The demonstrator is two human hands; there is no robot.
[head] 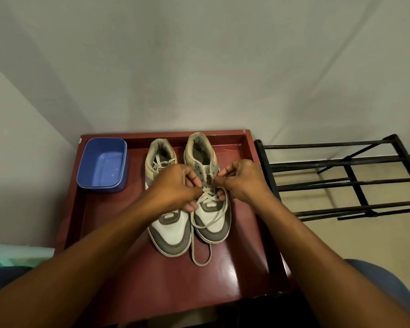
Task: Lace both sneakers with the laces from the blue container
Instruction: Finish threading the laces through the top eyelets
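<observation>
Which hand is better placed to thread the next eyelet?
Probably the right hand: it pinches the lace higher up the sneaker, by the unlaced part, while the left hand holds it lower down.

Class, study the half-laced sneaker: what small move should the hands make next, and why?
Probably: right hand threads its lace end through the next empty eyelet. The sneaker is laced only low down; left hand pinches the other end.
</observation>
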